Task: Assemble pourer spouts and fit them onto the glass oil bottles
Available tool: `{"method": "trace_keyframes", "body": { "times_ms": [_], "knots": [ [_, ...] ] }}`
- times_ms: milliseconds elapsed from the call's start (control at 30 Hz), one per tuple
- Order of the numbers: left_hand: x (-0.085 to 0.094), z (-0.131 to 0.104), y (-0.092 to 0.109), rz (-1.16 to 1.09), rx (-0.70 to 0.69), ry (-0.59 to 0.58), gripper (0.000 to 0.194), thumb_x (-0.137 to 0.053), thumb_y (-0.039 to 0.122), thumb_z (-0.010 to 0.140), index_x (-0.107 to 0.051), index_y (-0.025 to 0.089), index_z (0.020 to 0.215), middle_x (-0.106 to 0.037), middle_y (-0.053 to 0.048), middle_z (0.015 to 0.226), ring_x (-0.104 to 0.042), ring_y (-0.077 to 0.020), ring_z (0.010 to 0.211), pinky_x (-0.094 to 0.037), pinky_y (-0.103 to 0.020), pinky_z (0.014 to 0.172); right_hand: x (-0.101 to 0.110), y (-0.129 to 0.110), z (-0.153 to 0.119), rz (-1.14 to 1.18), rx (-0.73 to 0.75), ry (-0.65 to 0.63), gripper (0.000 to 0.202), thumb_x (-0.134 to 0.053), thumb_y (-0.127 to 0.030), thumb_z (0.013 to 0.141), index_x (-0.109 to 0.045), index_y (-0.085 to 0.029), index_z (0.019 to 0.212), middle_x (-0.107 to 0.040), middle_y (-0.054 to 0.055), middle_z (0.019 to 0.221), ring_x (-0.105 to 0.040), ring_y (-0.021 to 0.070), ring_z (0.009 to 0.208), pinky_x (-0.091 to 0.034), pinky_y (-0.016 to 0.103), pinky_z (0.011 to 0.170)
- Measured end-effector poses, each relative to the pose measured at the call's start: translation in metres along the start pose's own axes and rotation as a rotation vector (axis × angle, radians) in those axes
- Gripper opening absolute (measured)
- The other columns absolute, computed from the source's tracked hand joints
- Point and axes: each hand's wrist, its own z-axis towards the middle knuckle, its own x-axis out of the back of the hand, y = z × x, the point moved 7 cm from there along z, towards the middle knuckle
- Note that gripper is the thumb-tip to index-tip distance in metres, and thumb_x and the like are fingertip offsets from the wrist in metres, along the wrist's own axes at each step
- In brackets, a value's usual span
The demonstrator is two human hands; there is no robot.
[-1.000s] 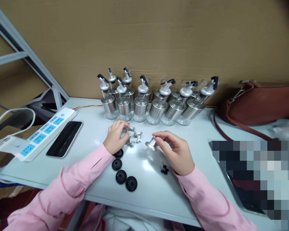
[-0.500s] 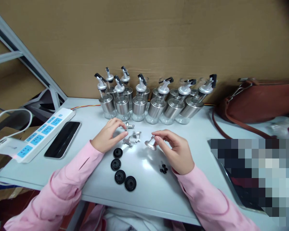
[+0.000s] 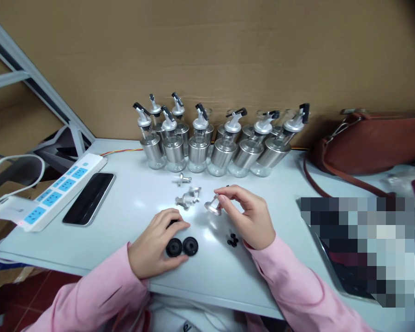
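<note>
My right hand (image 3: 251, 216) pinches the stem of a silver metal piece (image 3: 213, 206), its round flange facing down over the table. My left hand (image 3: 159, 244) curves around the black round discs with its fingers apart; one disc (image 3: 174, 247) and another (image 3: 190, 246) show between thumb and fingers, and a third is mostly hidden under the fingers. Silver parts (image 3: 188, 198) lie in a small cluster on the table, and a separate silver piece (image 3: 183, 179) lies behind them. Small black pieces (image 3: 233, 240) sit left of my right wrist.
Glass and steel bottles (image 3: 198, 150) with pourer tops line the back of the table. At the left are a phone (image 3: 89, 199) and a power strip (image 3: 60, 192). A brown bag (image 3: 380, 143) and a blurred-out dark item (image 3: 349, 258) occupy the right.
My left hand has come back from the silver parts to the black discs and gathered around them, pushing them closer together. My right hand still holds the silver piece in nearly the same place.
</note>
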Motion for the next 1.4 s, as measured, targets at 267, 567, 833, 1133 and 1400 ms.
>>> {"method": "trace_keyframes", "body": {
  "times_ms": [267,567,833,1133,1400],
  "knots": [
    [0.000,0.021,0.019,0.091,-0.220,-0.043,0.028,-0.057,0.027,0.079,-0.058,0.027,0.107,-0.056,-0.006,0.108,-0.048,-0.0244,0.104,-0.041,-0.041,0.090,0.000,0.001,0.001,-0.019,0.007,0.004,0.010,-0.053,-0.020,0.082,-0.063,-0.018,0.083,-0.065,0.002,0.068,-0.061,0.0144,0.060,-0.048,0.028,0.061],
    [0.005,0.019,0.011,0.033,-0.155,0.119,0.017,-0.054,0.022,0.082,-0.057,0.019,0.099,-0.060,-0.008,0.107,-0.056,-0.0196,0.105,-0.046,-0.033,0.091,0.001,0.001,0.001,-0.028,0.017,0.005,0.010,-0.053,-0.020,0.082,-0.063,-0.018,0.083,-0.064,0.002,0.068,-0.060,0.0141,0.060,-0.048,0.028,0.062],
    [0.005,0.018,0.005,0.029,-0.301,-0.013,0.043,-0.058,0.038,0.082,-0.048,0.022,0.120,-0.053,-0.013,0.121,-0.046,-0.0264,0.119,-0.043,-0.041,0.096,0.001,-0.002,0.001,-0.044,0.048,0.008,0.011,-0.053,-0.019,0.082,-0.064,-0.019,0.084,-0.063,0.001,0.065,-0.060,0.0139,0.060,-0.048,0.028,0.062],
    [0.001,0.007,-0.013,0.012,-0.134,-0.063,0.073,-0.054,0.051,0.081,-0.016,0.025,0.138,-0.037,-0.017,0.126,-0.042,-0.0293,0.119,-0.042,-0.046,0.097,0.002,-0.001,0.002,-0.043,0.058,0.006,0.011,-0.052,-0.018,0.082,-0.064,-0.018,0.083,-0.064,0.001,0.067,-0.059,0.0137,0.061,-0.048,0.028,0.062],
    [0.000,0.013,-0.006,0.039,-0.159,-0.132,0.055,-0.054,0.047,0.083,-0.035,0.021,0.127,-0.045,-0.015,0.126,-0.042,-0.0291,0.119,-0.038,-0.046,0.097,0.000,-0.002,0.000,-0.051,0.055,0.003,0.011,-0.053,-0.017,0.082,-0.064,-0.017,0.084,-0.064,0.002,0.067,-0.059,0.0133,0.061,-0.048,0.027,0.062]
  ]
}}
